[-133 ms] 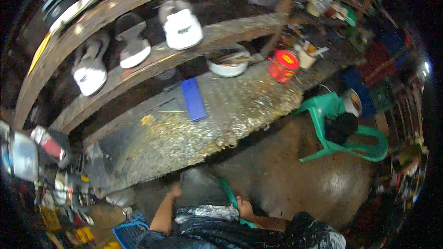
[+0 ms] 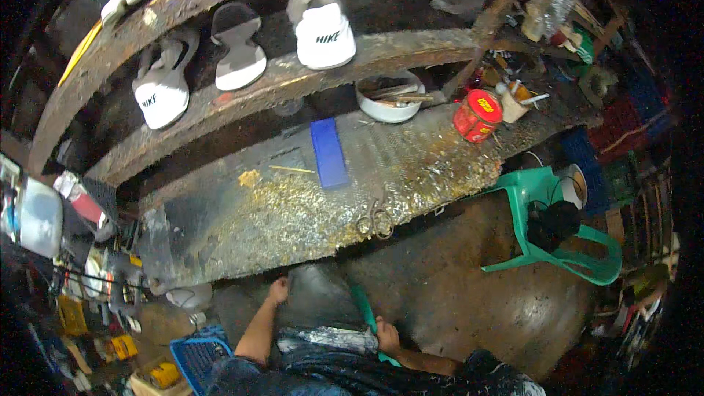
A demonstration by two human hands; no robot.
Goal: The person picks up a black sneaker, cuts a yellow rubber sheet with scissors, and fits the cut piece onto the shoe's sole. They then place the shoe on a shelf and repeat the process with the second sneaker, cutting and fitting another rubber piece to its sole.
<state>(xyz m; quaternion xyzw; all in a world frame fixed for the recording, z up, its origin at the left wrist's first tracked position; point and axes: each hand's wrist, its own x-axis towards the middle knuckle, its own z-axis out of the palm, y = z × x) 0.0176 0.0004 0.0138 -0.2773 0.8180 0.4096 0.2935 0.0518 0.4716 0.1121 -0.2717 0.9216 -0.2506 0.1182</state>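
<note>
Your right hand [image 2: 388, 335] curled round a green plastic strip [image 2: 364, 305]; your left hand [image 2: 278, 290] looked curled near the bench [image 2: 213, 246], hold unclear. View shifted, steadied: scissors [image 2: 375, 212] sharper, untouched.

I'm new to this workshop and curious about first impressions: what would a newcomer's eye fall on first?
Probably the bright red container toward the right end of the workbench, then the blue block nearer its middle. Above, grey-and-white shoes stand out on a wooden shelf. At right, in front of the workbench, is a green plastic chair.
</note>
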